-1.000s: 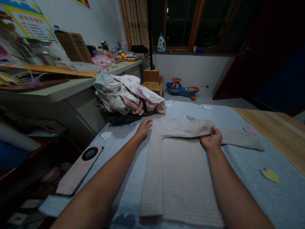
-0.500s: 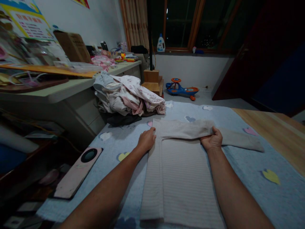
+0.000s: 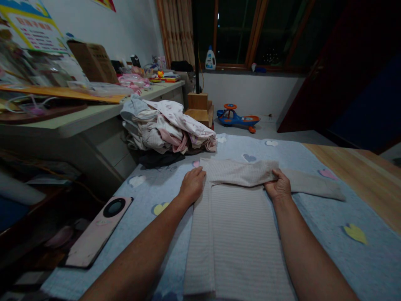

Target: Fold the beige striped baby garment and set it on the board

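A beige ribbed long-sleeved top (image 3: 242, 240) lies flat on a pale blue quilted mat (image 3: 163, 246) dotted with felt hearts. One sleeve is folded across its upper part, and the cuff end reaches out to the right (image 3: 313, 187). My right hand (image 3: 278, 186) grips the fold where the sleeve crosses the body. My left hand (image 3: 192, 185) rests on the top's left edge, below its upper corner, with the fingers pressed against the cloth.
A heap of folded and crumpled clothes (image 3: 166, 129) sits beyond the top, at the foot of a cluttered white desk (image 3: 94, 106). A pink phone (image 3: 98, 232) lies near the mat's left edge. A wooden surface (image 3: 354, 175) borders the right. A blue ride-on toy (image 3: 238, 119) stands on the floor.
My left hand has slid down the top's left edge toward me, uncovering the upper corner. My right hand stays on the folded sleeve. The view has shifted slightly.
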`<state>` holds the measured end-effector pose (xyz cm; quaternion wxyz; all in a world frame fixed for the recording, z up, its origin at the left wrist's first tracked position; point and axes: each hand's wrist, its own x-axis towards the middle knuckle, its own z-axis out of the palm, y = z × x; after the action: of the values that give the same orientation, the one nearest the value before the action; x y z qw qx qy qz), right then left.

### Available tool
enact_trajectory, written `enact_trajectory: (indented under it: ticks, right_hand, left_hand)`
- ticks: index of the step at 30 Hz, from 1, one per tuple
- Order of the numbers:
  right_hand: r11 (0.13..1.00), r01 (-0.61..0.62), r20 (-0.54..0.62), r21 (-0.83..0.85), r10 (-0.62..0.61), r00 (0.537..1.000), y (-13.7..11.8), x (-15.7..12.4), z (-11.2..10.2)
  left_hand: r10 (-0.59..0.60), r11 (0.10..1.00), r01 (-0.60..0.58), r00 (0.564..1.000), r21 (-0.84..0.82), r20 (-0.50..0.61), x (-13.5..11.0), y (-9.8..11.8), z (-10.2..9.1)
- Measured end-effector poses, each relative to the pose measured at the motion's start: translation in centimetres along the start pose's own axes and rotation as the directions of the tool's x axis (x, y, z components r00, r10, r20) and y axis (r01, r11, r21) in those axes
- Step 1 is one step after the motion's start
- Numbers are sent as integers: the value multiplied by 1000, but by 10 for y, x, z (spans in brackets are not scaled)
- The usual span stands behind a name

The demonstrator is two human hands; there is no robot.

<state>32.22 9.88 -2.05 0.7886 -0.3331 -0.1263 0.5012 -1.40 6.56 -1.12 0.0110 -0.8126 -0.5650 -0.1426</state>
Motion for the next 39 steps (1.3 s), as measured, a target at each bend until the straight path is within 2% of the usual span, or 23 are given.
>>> enact_trajectory:
  ticks: [2, 5, 9, 12, 14, 15, 17, 19, 20, 22, 25, 28, 31, 34, 36, 39]
  right_hand:
    - [1000, -2, 2, -16, 2, 1000, 1, 1, -1]
    - [999, -7, 21, -36, 7, 1000, 1, 3, -4]
    - [997, -26, 66, -72, 31, 997, -1, 3, -7]
    - [979, -110, 169, -170, 139, 976, -7, -4, -8]
    - [948, -177, 280, -266, 251, 927, -10, -13, -6]
    - [923, -211, 338, -320, 320, 885, -12, -18, -5]
    - [856, -272, 441, -439, 469, 766, -13, -27, -2]
    - [782, -300, 489, -546, 588, 644, -13, -33, 0]
    - [753, -300, 497, -586, 627, 600, -12, -35, 1]
    - [721, -288, 505, -630, 662, 554, -9, -36, 2]
    - [716, -286, 520, -637, 673, 525, -7, -35, 2]
    - [719, -303, 543, -626, 680, 493, -6, -35, 1]
    - [731, -301, 556, -613, 669, 493, -8, -36, 1]
    - [759, -314, 548, -570, 636, 543, -9, -37, 1]
    - [800, -322, 537, -507, 585, 608, -11, -35, 0]
    - [889, -290, 477, -355, 439, 761, -13, -30, 0]
  left_hand:
    - [105, 993, -105, 994, -56, 14, 3, 2, 1]
    - [143, 988, -139, 988, -65, 65, 10, 7, 2]
    - [45, 999, -45, 996, -2, 82, 25, 14, 2]
    - [-86, 996, 86, 996, 9, 27, 39, 14, 7]
    - [-148, 989, 148, 989, -25, -4, 49, 11, 10]
    - [-166, 985, 165, 986, -49, -9, 53, 8, 11]
    - [-176, 980, 176, 984, -91, 4, 60, 2, 13]
    - [-162, 979, 165, 986, -121, 34, 63, -4, 14]
    - [-157, 978, 161, 987, -136, 37, 63, -7, 14]
    - [-169, 970, 168, 986, -176, 10, 61, -11, 14]
    - [-227, 945, 203, 972, -255, -67, 56, -15, 15]
    - [-260, 930, 227, 962, -289, -80, 53, -16, 15]
    - [-278, 925, 237, 955, -296, -106, 52, -15, 16]
    - [-298, 920, 231, 937, -317, -183, 51, -14, 17]
    - [-280, 924, 208, 940, -320, -197, 49, -13, 18]
    - [-172, 950, 120, 971, -288, -166, 48, -14, 19]
